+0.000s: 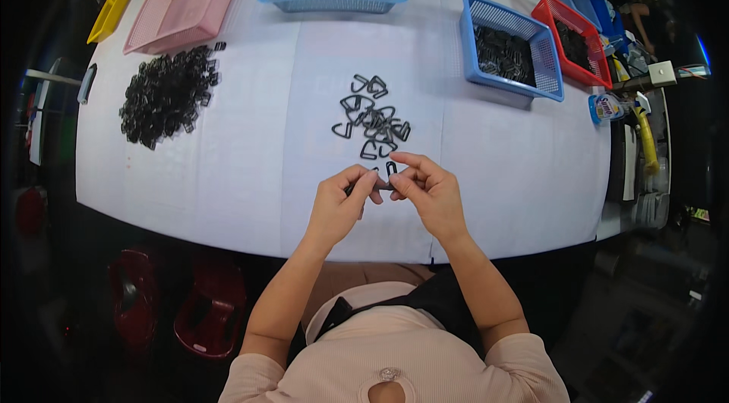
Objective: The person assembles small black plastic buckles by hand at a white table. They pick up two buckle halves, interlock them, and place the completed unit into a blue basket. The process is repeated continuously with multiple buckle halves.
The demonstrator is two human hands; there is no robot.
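Note:
My left hand [344, 196] and my right hand [428, 192] meet low over the middle of the white table. Thumb and forefinger of the right hand pinch a small black loop-shaped piece [392, 168], held upright. The left fingers are closed on a dark piece [349, 189] that is mostly covered, so its kind cannot be made out. Just beyond my fingertips lies a loose heap of black D-shaped clips [376, 124], some overlapping. A larger, denser pile of small black pieces [168, 94] sits on the left side of the table.
A blue basket [334, 4] with several black clips stands at the far middle. Pink [182, 12] and yellow baskets are at the far left. On the right, a blue basket [520, 92] and a red basket [604, 77] hold black pieces, near a spray bottle [607, 108].

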